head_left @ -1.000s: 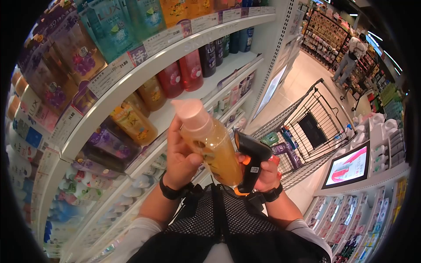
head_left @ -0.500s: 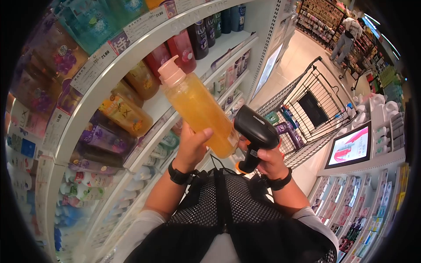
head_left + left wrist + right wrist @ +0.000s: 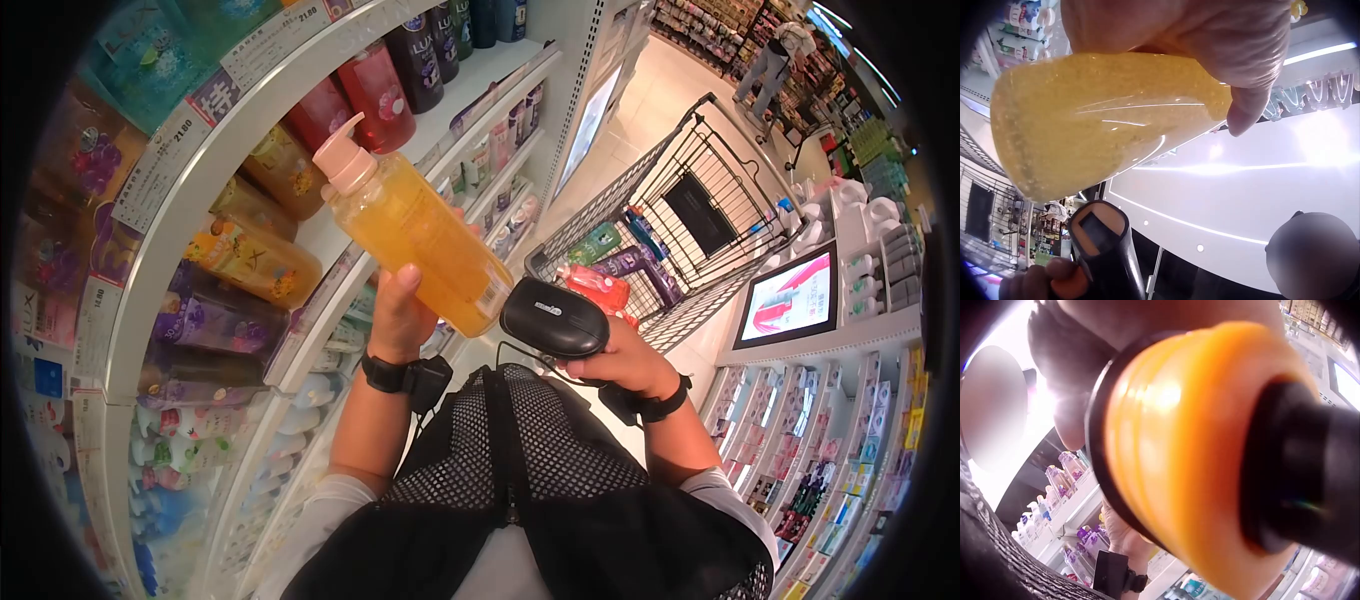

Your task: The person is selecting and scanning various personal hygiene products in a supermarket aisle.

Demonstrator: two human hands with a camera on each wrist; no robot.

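**Orange bottle lifted and tipped over a handheld scanner in a shop aisle**

A person stands between a stocked toiletries shelf (image 3: 215, 135) and a wire shopping cart (image 3: 700, 215). Compared with a second ago, the bottle (image 3: 425, 240) sits higher and leans further, with its cap toward the shelf and its base down toward the black scanner (image 3: 553, 317). The scanner has swung from upright to lying level just under that base. The labelled end now seems lined up for a read.

The left hand (image 3: 400, 315) wraps the bottle's lower half, thumb across the front. The right hand (image 3: 625, 365) grips the scanner's handle.

The bottle is clear plastic filled with golden-orange gel. It has a pale pink pump cap and a small white label near the base.
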